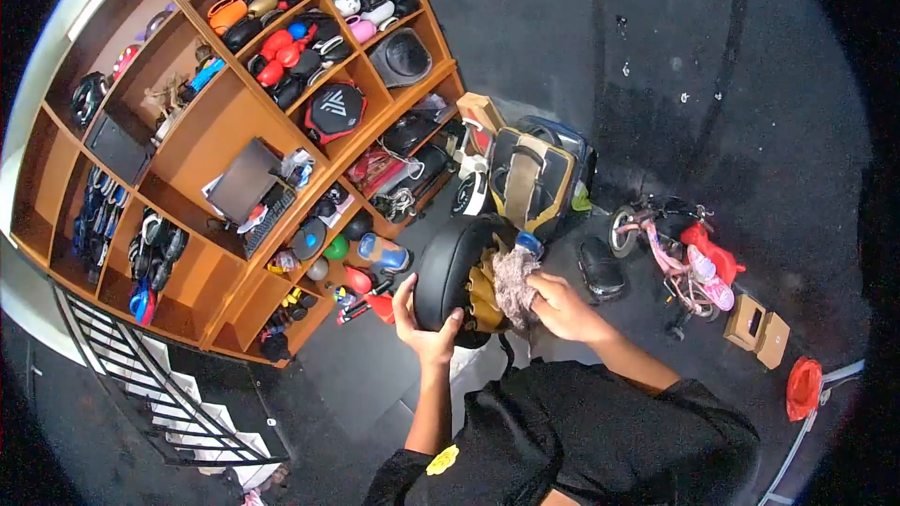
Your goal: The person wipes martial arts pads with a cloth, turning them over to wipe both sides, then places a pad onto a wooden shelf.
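In the head view, my left hand point(430, 330) grips the rim of a rounded black padded boxing mitt point(444, 267), thumb on the near side and fingers round the outer edge. A gold-brown section point(485, 298) shows on the mitt's right side. My right hand point(565, 307) is closed on a greyish-pink fluffy cloth point(514, 283), which lies against that gold-brown part. Part of the mitt is hidden behind the cloth, and my right fingertips are partly covered by it.
Left stands a wooden shelf unit point(253, 253) holding gloves, pads, a monitor point(246, 178) and other gear. Ahead are a yellow-black padded item point(553, 178) and a white toy vehicle point(472, 169). Rightward are a black bag point(601, 269), a pink child's bicycle point(670, 262) and a cardboard box point(745, 321). A stair railing point(141, 394) is lower left.
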`<action>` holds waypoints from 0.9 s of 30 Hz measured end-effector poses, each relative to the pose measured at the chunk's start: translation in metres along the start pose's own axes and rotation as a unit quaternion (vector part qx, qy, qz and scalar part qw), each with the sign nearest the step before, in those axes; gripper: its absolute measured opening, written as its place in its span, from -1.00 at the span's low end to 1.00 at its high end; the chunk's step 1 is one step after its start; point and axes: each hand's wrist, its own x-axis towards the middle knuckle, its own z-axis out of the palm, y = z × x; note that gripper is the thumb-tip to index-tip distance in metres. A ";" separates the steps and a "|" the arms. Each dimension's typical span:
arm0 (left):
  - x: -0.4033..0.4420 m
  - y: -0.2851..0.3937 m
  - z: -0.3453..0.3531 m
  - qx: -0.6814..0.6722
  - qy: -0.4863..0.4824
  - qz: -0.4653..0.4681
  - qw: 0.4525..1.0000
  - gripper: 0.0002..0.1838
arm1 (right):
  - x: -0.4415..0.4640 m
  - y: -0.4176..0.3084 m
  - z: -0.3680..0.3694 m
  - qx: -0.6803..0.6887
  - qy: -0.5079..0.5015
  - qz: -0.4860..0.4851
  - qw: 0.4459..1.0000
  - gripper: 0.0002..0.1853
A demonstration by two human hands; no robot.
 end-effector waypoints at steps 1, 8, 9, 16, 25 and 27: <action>0.004 -0.002 -0.008 0.006 0.000 -0.007 1.000 -0.07 | 0.001 0.002 0.007 -0.003 -0.018 0.019 1.000 -0.82; 0.054 0.004 -0.073 -0.061 0.077 0.044 0.994 -0.09 | -0.027 0.091 0.042 -0.002 0.057 0.129 0.990 -0.67; 0.062 0.008 -0.081 -0.116 0.087 0.033 0.989 -0.09 | -0.031 0.083 0.030 0.071 0.053 0.143 0.986 -0.61; 0.094 -0.013 -0.147 -0.332 0.023 -0.098 0.938 -0.18 | -0.047 0.074 0.005 0.356 0.518 0.112 0.770 -0.57; 0.124 -0.042 -0.176 -0.436 -0.097 -0.257 0.857 -0.23 | -0.072 0.159 0.113 0.364 0.422 0.295 0.776 -0.33; 0.133 -0.063 -0.176 -0.389 -0.080 -0.311 0.864 -0.33 | -0.071 0.125 0.160 0.504 0.318 0.299 0.745 -0.28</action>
